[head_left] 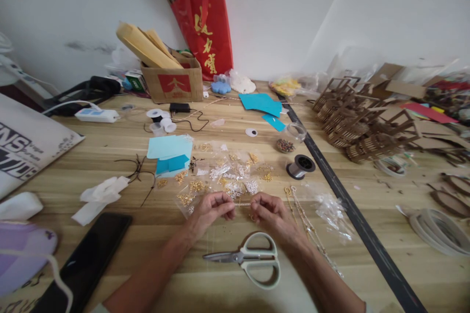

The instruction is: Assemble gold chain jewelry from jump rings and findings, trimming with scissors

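Observation:
A short thin chain (242, 204) stretches between my two hands just above the table. My left hand (215, 210) pinches its left end, and my right hand (270, 211) pinches the other end. Right below the hands lie scissors (253, 257) with pale handles, blades pointing left. Beyond my fingers, small clear bags of gold and silver beads and findings (234, 189) are spread out. Gold and silver chains (310, 227) lie to the right of my right hand. The fingertips hide the chain's ends.
A wire spool (301, 167) stands at the right, near a black strip (336, 195) across the table. Clear plastic bags (332, 210) lie beside it. Blue cards (169, 154) and a black phone (90, 259) are at the left. Small wooden baskets (362, 122) crowd the far right.

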The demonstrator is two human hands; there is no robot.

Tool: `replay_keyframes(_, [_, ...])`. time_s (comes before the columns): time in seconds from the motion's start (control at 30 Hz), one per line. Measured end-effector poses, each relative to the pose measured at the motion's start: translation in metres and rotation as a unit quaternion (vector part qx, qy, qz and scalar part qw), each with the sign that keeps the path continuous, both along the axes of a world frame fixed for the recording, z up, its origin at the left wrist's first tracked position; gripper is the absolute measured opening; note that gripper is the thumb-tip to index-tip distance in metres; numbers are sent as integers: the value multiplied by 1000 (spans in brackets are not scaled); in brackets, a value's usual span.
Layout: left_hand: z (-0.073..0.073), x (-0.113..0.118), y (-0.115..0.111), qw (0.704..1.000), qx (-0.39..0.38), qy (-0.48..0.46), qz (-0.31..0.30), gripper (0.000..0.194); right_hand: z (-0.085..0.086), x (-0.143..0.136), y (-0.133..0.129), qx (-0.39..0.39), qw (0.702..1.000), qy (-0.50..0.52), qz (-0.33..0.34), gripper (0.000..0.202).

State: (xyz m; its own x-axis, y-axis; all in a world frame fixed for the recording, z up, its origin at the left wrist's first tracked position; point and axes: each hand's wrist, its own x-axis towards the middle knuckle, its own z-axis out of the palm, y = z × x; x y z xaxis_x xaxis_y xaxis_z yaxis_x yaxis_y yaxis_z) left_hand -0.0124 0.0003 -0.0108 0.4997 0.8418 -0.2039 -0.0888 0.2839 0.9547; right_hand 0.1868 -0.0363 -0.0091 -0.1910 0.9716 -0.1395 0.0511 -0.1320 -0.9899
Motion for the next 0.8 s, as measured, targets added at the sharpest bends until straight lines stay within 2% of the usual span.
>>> replay_keyframes(0.13, [-7, -1, 1, 999, -32, -31, 12, 20, 4, 0, 0, -9, 1000, -8, 12, 30])
replay_keyframes(0.27, [-7, -1, 0, 997, -36, -56, 47, 17, 9, -2, 0, -1, 999, -17, 30, 30])
replay_keyframes(0.4, [-4, 1, -2, 995, -32, -81, 57, 16, 4, -5, -2, -6, 999, -17, 37, 29])
replay_keyframes(0.57, [-7, 3, -2, 992, -34, -94, 73, 17, -6, -7, -4, 18, 997, -46, 60, 28])
replay_keyframes(0.8, [-6, 5, -3, 989, -52, -95, 99, 17, -1, -9, -4, 51, 992, -78, 81, 27])
